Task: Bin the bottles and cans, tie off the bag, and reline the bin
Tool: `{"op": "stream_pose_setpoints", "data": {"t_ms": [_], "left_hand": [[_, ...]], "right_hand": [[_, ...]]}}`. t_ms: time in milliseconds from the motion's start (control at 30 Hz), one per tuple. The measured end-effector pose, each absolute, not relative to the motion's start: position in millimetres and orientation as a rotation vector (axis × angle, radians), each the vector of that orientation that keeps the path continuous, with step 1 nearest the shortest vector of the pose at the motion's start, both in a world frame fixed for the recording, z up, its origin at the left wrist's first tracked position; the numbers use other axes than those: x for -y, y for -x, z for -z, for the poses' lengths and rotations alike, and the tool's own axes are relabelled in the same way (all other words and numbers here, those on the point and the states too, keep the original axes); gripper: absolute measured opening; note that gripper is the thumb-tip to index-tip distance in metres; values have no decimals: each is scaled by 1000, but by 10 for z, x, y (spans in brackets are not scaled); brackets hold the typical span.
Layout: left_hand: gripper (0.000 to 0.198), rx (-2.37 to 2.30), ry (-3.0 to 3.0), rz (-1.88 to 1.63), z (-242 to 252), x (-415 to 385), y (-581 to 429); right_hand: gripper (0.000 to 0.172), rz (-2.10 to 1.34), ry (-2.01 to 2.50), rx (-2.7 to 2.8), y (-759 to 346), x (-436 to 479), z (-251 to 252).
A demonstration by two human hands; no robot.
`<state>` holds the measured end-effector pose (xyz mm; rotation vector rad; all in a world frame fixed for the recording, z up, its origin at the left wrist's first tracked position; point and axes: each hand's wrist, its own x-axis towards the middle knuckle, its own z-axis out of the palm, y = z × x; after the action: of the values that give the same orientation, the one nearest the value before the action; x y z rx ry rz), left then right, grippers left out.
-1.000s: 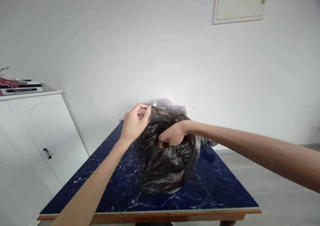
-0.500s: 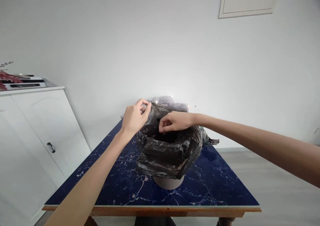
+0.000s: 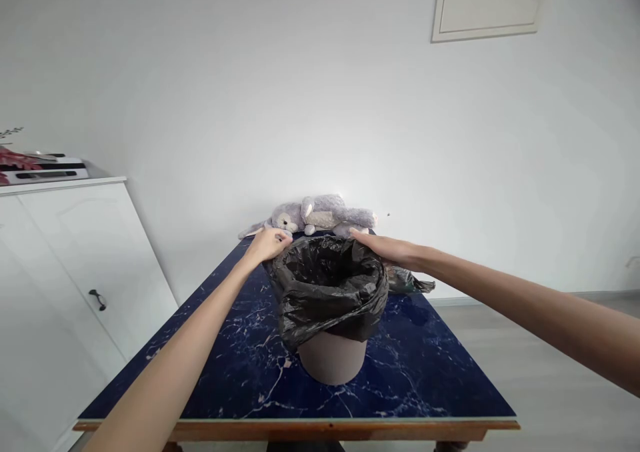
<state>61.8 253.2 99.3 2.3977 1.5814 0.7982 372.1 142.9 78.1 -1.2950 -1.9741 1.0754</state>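
Note:
A black trash bag (image 3: pixel 320 305) lines a grey-beige trash can (image 3: pixel 333 359), its top folded down over the outside. The can stands upright on the table, and its lower part shows below the bag. My left hand (image 3: pixel 270 244) is closed at the bag's far left edge, with thumb and fingertips pinched together. On the far right side, my right hand (image 3: pixel 383 247) holds the bag at the rim, one digit straight along the top. Its other fingers are hidden behind the bag. The bag's mouth is open and dark inside.
A grey plush toy (image 3: pixel 320 213) lies against the wall behind the can. Right of the can is a crumpled dark plastic bundle (image 3: pixel 407 281). The blue marbled table (image 3: pixel 235 372) has a wooden edge. A white cabinet (image 3: pixel 65 292) stands at left.
My right hand has come out of the bag's mouth to its far right rim. My left hand has lowered. The bag now sits lower and tighter around the can, and more of the plush toy shows.

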Motion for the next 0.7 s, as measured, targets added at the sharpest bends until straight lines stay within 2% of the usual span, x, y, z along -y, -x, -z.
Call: {"op": "stream_pose_setpoints", "data": {"t_ms": [67, 133, 233, 300, 367, 433, 500, 600, 633, 700], "left_hand": [[26, -1544, -2367, -710, -892, -2552, -567], [31, -1517, -2335, -717, -812, -2480, -495], [60, -1474, -2299, -916, -730, -2232, -388], [71, -1277, -2270, -1101, -669, -2013, -356], [82, -986, -2250, -1198, -571, -1788, -371], [104, -829, -2225, -1182, -427, -1590, -423], [127, -872, -2188, -1112, -245, -1448, -483], [149, -987, -2105, -969, 49, -1363, -501], [153, -1007, -2103, -910, 144, -1365, -475], [159, -1029, -2140, -778, 318, -1395, -376]], "right_hand": [[99, -1468, 1270, 1827, -3787, -1401, -678], [102, -1577, 1278, 1728, -3838, -1325, -641], [98, -1242, 1373, 1619, -3844, -1102, -707], [98, -1009, 1388, 1596, -3782, -912, -765], [103, -946, 1368, 1629, -3680, -743, -760], [111, -987, 1284, 1679, -3567, -634, -661], [124, -997, 1125, 1749, -3473, -589, -494], [135, -738, 992, 1846, -3414, -593, -255], [129, -595, 1012, 1865, -3420, -599, -212], [97, -347, 1069, 1884, -3468, -602, -202]]}}
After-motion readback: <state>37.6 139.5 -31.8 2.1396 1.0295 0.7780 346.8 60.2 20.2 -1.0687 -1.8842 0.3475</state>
